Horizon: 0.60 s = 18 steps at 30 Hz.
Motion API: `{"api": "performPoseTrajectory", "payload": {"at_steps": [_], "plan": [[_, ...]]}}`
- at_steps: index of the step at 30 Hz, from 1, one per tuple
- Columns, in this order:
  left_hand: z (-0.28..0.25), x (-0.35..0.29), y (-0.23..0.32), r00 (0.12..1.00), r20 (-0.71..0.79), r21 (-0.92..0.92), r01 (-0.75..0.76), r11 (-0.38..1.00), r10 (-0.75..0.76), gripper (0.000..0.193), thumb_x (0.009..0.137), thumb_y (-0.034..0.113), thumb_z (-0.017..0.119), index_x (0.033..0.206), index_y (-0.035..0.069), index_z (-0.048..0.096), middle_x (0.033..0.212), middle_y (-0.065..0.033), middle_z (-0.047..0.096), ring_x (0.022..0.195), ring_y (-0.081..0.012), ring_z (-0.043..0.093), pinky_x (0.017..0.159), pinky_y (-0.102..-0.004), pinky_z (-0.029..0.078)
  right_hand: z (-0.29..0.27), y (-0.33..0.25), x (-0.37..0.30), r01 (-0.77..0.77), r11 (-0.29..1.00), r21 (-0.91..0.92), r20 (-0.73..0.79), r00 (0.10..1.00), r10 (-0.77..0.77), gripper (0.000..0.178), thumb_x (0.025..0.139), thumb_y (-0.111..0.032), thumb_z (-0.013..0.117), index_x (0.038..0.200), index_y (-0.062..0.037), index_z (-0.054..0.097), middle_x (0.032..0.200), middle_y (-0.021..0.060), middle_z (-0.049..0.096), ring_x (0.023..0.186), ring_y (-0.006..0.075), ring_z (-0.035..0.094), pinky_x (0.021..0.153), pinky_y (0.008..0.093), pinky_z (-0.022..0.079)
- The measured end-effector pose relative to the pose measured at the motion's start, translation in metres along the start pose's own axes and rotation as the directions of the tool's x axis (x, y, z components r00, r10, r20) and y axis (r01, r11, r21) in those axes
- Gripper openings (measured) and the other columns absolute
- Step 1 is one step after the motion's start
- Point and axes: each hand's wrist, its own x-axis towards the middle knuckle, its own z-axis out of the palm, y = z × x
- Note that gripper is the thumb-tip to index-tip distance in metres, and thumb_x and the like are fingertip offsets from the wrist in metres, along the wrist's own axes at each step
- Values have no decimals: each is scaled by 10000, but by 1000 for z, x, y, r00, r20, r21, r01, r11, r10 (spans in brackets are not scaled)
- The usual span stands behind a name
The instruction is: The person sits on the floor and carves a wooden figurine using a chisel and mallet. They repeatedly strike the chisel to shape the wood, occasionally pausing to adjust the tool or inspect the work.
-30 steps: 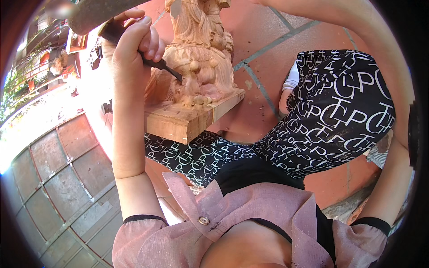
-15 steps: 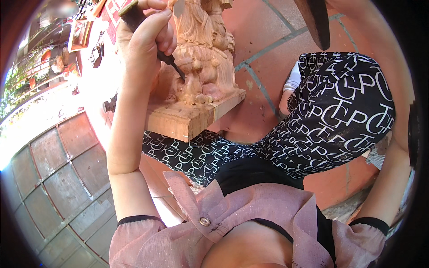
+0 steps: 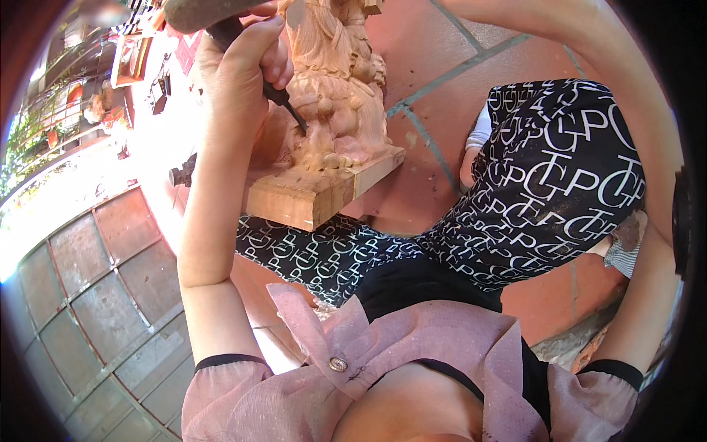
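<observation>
My left hand (image 3: 247, 70) is closed around the handle of a chisel (image 3: 278, 96). The chisel slants down, its thin dark tip against the lower part of a carved wooden statue (image 3: 328, 96). Robed figures and rounded shapes cover the statue, which rises from a thick squared base (image 3: 294, 199). A dark wooden mallet (image 3: 193, 13) is at the chisel's upper end, just above my left fist. My right forearm (image 3: 545, 18) arches across the top right, and its hand lies beyond the upper edge. The statue's top is cut off too.
My legs in black patterned trousers (image 3: 552, 162) spread to either side of the statue's base. Red floor tiles (image 3: 434, 74) with grey joints lie beyond. At left is a metal-framed panel (image 3: 110, 272), with bright clutter and plants farther off.
The mallet has swung from the upper right over to the chisel's upper end, with my right forearm sweeping left. My left hand and the chisel stay nearly in place.
</observation>
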Motion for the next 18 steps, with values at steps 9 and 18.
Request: {"api": "performPoseTrajectory", "payload": {"at_steps": [9, 18], "plan": [[5, -3, 4, 998, 38, 25, -40, 999, 39, 110, 894, 44, 567, 1000, 73, 564, 558, 37, 328, 449, -68, 326, 434, -239, 297, 9, 13, 3, -51, 990, 129, -100, 993, 64, 534, 661, 88, 595, 1190, 46, 538, 898, 224, 654, 858, 313, 675, 714, 345, 521], [-12, -4, 23, 917, 267, -452, -152, 879, 296, 112, 953, 37, 462, 946, 94, 557, 590, 53, 308, 505, -77, 297, 465, -234, 305, -8, 11, -3, 26, 977, 214, 12, 999, -30, 464, 666, 52, 633, 1123, 35, 558, 863, 224, 643, 850, 346, 661, 696, 393, 499]]}}
